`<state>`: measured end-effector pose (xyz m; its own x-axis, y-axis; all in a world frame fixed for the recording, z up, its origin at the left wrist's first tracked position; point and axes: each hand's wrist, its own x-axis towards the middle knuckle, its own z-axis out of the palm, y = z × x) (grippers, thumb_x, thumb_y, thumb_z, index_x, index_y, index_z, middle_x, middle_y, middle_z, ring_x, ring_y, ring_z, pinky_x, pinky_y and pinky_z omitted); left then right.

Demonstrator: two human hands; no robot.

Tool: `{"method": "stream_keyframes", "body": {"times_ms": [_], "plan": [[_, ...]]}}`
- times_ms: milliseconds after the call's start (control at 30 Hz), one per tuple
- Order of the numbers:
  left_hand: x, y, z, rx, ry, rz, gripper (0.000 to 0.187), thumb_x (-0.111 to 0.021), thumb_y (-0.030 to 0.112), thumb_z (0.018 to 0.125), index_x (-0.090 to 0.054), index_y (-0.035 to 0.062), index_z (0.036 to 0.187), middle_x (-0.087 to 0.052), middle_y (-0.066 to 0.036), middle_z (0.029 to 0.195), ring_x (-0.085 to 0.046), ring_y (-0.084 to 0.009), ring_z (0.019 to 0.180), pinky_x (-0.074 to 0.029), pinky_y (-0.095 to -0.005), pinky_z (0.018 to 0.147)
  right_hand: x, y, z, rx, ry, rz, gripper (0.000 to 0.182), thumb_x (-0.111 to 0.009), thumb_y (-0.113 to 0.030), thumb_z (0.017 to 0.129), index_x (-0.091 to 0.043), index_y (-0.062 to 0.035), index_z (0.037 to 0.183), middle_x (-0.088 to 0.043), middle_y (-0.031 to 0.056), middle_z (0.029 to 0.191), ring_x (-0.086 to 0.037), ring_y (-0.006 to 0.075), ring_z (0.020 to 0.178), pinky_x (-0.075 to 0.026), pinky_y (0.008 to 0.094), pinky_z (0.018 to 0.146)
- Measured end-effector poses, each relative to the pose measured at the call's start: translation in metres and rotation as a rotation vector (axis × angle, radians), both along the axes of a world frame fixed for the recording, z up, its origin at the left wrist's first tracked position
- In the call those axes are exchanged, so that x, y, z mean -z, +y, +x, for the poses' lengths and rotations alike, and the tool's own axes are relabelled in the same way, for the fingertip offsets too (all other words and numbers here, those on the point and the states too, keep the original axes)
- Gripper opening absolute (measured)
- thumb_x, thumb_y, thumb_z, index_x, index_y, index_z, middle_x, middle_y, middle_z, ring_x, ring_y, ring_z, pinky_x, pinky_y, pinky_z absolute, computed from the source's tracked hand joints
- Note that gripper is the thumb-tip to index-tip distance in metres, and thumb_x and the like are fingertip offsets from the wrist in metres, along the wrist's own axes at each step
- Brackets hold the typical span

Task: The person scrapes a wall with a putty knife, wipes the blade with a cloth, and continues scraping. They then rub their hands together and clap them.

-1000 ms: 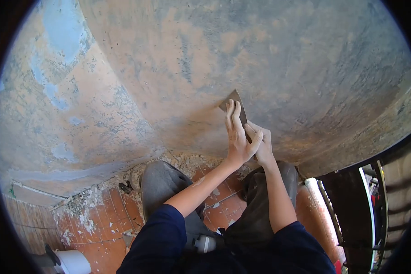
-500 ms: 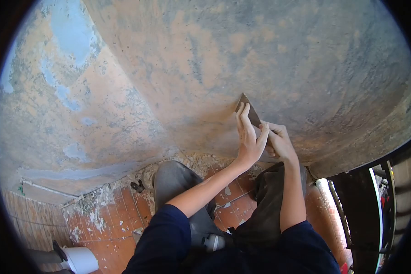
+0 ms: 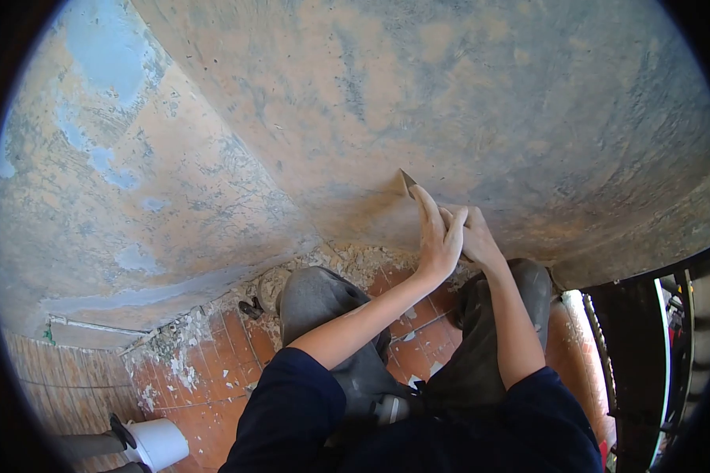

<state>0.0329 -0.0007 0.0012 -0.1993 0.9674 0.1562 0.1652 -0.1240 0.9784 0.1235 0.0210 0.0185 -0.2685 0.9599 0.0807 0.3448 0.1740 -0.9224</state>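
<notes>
A scraper [image 3: 407, 180] with a flat, dark metal blade touches the worn wall [image 3: 450, 102], its tip angled up and to the left. My right hand [image 3: 480, 239] is closed round its handle, which is mostly hidden by the fingers. Lying along the blade, the fingers of my left hand [image 3: 437, 243] press on it, with the thumb reaching over toward my right hand. The wall is patchy beige and grey around the blade.
Blue paint patches [image 3: 106, 51] mark the left wall. Flaked debris [image 3: 183, 355] litters the tiled floor [image 3: 221, 414] along the wall's foot. A white bucket [image 3: 159, 443] stands at lower left, beside another person's legs [image 3: 87, 445]. A dark panel [image 3: 635, 355] stands at right.
The scraper and both hands have shifted slightly down relative to the wall, the blade tip also moving left. Less of the blade shows now. The camera view has shifted a little.
</notes>
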Motion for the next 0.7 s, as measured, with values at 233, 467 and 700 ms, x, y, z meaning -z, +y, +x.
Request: {"method": "stream_keyframes", "body": {"times_ms": [233, 467, 700], "plan": [[-0.007, -0.006, -0.01, 0.141, 0.021, 0.003, 0.087, -0.048, 0.037, 0.091, 0.005, -0.0137, 0.138, 0.004, -0.034, 0.145, -0.001, -0.0389, 0.138, -0.007, -0.0381, 0.113, -0.002, 0.005, 0.014, -0.028, 0.076, -0.335, 0.033, -0.054, -0.024, 0.087, -0.062, 0.001, 0.107, -0.064, 0.0136, 0.072, -0.056, 0.0149, 0.07, -0.045, 0.0324, 0.065], [0.003, -0.007, 0.004, 0.052, 0.024, 0.078, 0.091, -0.052, 0.036, 0.089, 0.006, -0.0123, 0.138, 0.005, -0.034, 0.145, -0.004, -0.0408, 0.138, -0.009, -0.0401, 0.112, 0.022, 0.001, 0.008, 0.006, 0.065, -0.138, 0.031, -0.053, -0.023, 0.088, -0.062, -0.002, 0.109, -0.061, 0.0162, 0.069, -0.056, 0.0175, 0.07, -0.046, 0.0353, 0.067], [-0.01, -0.009, 0.002, 0.15, 0.09, 0.117, 0.091, -0.054, 0.033, 0.088, 0.007, -0.0112, 0.139, 0.006, -0.034, 0.145, -0.003, -0.0407, 0.138, -0.01, -0.0401, 0.112, 0.001, 0.001, 0.016, -0.05, 0.187, -0.182, 0.029, -0.05, -0.02, 0.093, -0.062, -0.0051, 0.114, -0.046, -0.0036, 0.058, -0.039, 0.0059, 0.057, -0.036, 0.0262, 0.052]]}}
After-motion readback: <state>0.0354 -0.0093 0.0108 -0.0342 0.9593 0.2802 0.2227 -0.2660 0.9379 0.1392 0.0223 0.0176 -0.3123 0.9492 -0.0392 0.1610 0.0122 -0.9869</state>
